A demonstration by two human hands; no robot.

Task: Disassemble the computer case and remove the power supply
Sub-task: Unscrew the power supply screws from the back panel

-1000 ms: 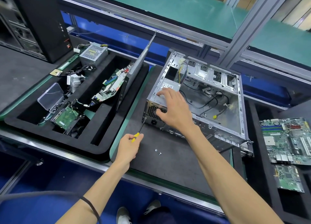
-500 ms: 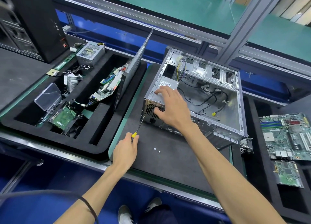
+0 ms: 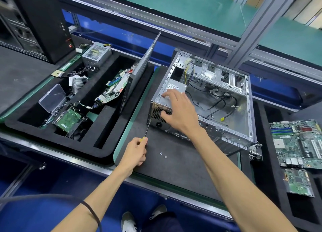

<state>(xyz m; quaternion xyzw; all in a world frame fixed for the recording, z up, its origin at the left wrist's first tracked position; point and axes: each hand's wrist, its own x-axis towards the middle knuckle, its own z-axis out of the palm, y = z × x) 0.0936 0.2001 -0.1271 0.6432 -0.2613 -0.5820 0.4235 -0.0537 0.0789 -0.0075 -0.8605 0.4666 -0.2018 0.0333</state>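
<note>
An open silver computer case [image 3: 231, 109] lies on its side on the black mat. Its grey power supply [image 3: 174, 88] sits in the near left corner, with loose cables trailing into the case. My right hand [image 3: 177, 111] grips that corner, fingers over the top of the power supply and thumb on the vented rear face. My left hand [image 3: 135, 152] holds a yellow-handled screwdriver [image 3: 146, 132]; its tip touches a screw at the case's rear left edge. Two loose screws [image 3: 163, 155] lie on the mat nearby.
A black foam tray [image 3: 104, 144] at left holds another power supply [image 3: 96, 54], a circuit board [image 3: 115, 87], a drive and a leaning side panel [image 3: 144, 61]. Motherboards [image 3: 299, 143] lie at right. A black tower [image 3: 34, 20] stands far left.
Both hands stay where they were: the right on the power supply corner, the left with the screwdriver tip at the screw. Only the camera has shifted slightly.
</note>
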